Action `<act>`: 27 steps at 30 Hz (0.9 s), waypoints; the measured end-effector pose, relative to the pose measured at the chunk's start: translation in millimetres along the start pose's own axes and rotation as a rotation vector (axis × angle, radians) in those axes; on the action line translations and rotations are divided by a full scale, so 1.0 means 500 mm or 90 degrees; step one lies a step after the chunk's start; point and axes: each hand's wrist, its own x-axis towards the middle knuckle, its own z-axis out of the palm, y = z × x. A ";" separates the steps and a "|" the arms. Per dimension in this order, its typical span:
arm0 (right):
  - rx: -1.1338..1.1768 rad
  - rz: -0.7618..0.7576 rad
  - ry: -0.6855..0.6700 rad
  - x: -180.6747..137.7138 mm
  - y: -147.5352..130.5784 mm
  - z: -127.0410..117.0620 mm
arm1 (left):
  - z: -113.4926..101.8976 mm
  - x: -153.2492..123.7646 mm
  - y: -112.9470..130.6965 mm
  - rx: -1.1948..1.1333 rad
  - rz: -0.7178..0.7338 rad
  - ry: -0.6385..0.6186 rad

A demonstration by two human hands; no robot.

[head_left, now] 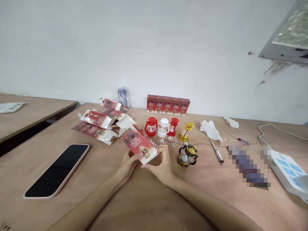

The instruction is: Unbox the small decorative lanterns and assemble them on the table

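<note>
Between my two hands is a red printed cardboard box [134, 141], tilted, with its white flap end facing away and its other end towards me. My left hand [130, 165] grips its near left side, thumb on the printed face. At the lower right end, my right hand [163, 166] pinches the white edge of the box. Just beyond stand small toy lanterns: a red one [151, 127], a white one [163, 128], another red one [173, 127] and a gold one [186, 132]. A black-and-gold lantern [187, 155] is right of my right hand. Small metal parts [173, 143] lie among them.
Opened red boxes [96, 119] pile up at the left, near a bottle [122, 95]. Several closed boxes [167, 105] line the wall. A phone [57, 171] lies front left. Rightward are crumpled tissue [211, 130], a pen-like tool [216, 151], a screwdriver [238, 138] and a power strip [288, 171].
</note>
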 end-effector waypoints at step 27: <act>-0.008 -0.042 -0.040 -0.002 -0.006 -0.022 | 0.004 0.015 0.016 -0.014 0.145 0.141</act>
